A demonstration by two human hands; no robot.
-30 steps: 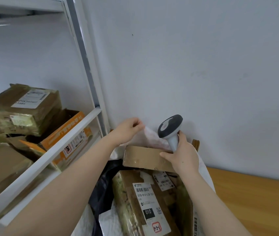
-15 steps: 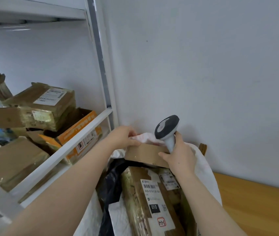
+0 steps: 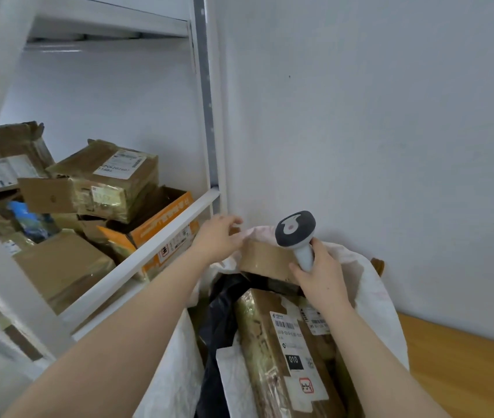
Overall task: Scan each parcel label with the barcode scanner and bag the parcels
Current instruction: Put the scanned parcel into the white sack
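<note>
Scanner (image 3: pixel 295 233): dark grey head, pale grey handle.
Sack (image 3: pixel 381 303): white.
Bag (image 3: pixel 218 315) inside it: black.
Parcel (image 3: pixel 265 366): brown cardboard; white label (image 3: pixel 287 336) with black barcode, black "010" block and red-framed stamp.
Box (image 3: pixel 164 214): orange.
Shelf (image 3: pixel 161 240): white.
Tabletop (image 3: pixel 465 363): honey-coloured wood.

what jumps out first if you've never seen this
The grey-headed barcode scanner, gripped upright in the right hand, sits centre above a white sack. In it lies a brown parcel, label up; the left hand is at its rim. On the left, a shelf holds jumbled cartons.
</note>
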